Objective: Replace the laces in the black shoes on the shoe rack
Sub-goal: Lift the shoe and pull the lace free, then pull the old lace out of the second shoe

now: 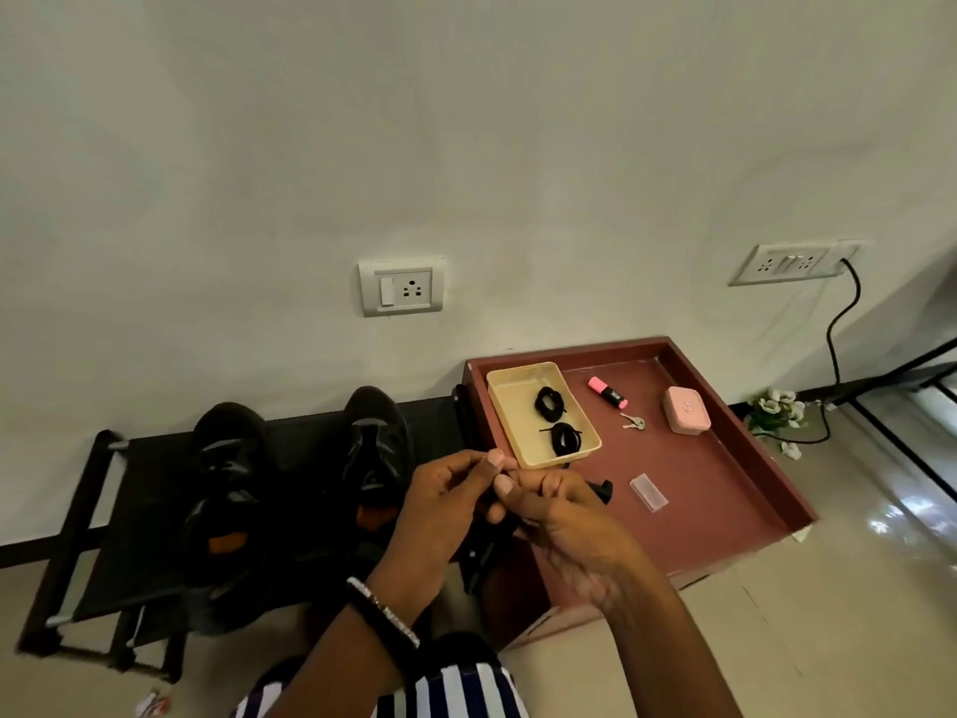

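Both hands meet over the near-left corner of the maroon worktop [699,484], the fingers of the left hand [445,502] and right hand [567,518] pinched narrow on what looks like a black lace [488,502]. Two black shoes [375,443] sit on the shoe rack [140,510] against the wall. Coiled laces [550,404] lie in a cream tray [510,406] at the far-left corner. The label on the pink highlighter [608,392] and the mark on the pink case [686,410] are unreadable. Keys [633,421] lie between them.

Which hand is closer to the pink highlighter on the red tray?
Right. The right hand is at the red tray's front corner, nearer the pink highlighter; the left hand lies farther left, by the black shoe.
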